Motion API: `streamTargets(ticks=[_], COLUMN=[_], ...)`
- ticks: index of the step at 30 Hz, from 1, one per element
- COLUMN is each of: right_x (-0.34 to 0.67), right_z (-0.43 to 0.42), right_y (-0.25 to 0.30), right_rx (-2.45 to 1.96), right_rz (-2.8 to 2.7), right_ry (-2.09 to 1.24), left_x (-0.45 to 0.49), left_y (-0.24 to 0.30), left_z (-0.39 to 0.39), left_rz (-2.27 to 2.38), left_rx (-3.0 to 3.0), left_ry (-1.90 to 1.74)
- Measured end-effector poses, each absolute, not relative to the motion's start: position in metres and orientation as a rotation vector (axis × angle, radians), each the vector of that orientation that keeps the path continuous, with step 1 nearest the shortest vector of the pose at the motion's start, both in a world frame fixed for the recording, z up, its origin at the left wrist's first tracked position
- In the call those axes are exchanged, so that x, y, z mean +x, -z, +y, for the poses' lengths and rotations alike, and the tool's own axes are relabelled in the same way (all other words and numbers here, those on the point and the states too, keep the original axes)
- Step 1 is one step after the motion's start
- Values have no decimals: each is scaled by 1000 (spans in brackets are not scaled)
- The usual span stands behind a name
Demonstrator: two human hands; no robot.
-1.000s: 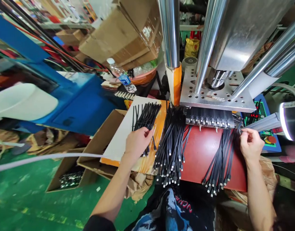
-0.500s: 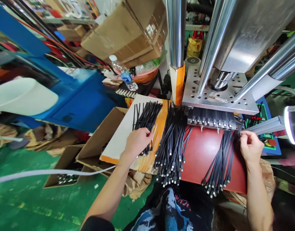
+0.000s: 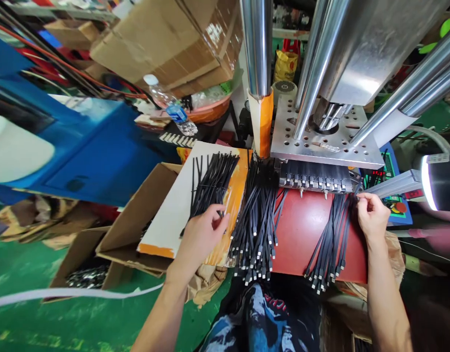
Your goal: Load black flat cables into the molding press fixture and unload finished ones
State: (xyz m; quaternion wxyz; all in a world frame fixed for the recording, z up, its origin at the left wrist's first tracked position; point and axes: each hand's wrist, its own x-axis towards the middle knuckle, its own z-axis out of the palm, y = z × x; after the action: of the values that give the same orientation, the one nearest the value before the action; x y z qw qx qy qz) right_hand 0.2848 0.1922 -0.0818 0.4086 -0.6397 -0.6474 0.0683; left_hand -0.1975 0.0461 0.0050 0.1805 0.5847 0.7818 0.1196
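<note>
My left hand point(image 3: 205, 232) is over a pile of short black cables point(image 3: 215, 181) on a white and orange board. Its thumb and fingers curl around a cable end near the pile's lower edge. My right hand point(image 3: 373, 215) is beside the right end of a metal clamping fixture point(image 3: 315, 177), its fingers pinched on a black cable whose end is mostly hidden. A bundle of black cables point(image 3: 329, 244) with metal plug tips hangs over the red work surface point(image 3: 293, 230) just left of it. Another thick bundle point(image 3: 256, 225) lies between the board and the red surface.
A press with steel columns point(image 3: 257, 49) and a drilled plate point(image 3: 327, 146) stands over the fixture. At right are a ring lamp point(image 3: 439, 181) and a control panel point(image 3: 397, 205). Open cardboard boxes point(image 3: 133, 234) sit at left, and a water bottle point(image 3: 175, 112) lies behind the board.
The view has shifted slightly. My left hand has moved down and left over the cable pile, with its thumb and fingers less tightly closed. My right hand stays at the fixture's right end.
</note>
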Motion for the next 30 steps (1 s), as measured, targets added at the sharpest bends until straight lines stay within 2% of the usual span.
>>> streamTargets(ticks=[7, 18, 30], right_x=[281, 282, 279], right_z=[192, 193, 194], right_y=[78, 82, 77], right_rx=[-1594, -1516, -1476], right_rz=[-1659, -1795, -1770], right_ry=[-169, -288, -271], left_x=[-167, -155, -164], left_y=[9, 10, 6], left_z=[26, 51, 46], left_rz=[2094, 2083, 1842], left_rx=[1684, 1656, 1593], left_ry=[-265, -163, -477])
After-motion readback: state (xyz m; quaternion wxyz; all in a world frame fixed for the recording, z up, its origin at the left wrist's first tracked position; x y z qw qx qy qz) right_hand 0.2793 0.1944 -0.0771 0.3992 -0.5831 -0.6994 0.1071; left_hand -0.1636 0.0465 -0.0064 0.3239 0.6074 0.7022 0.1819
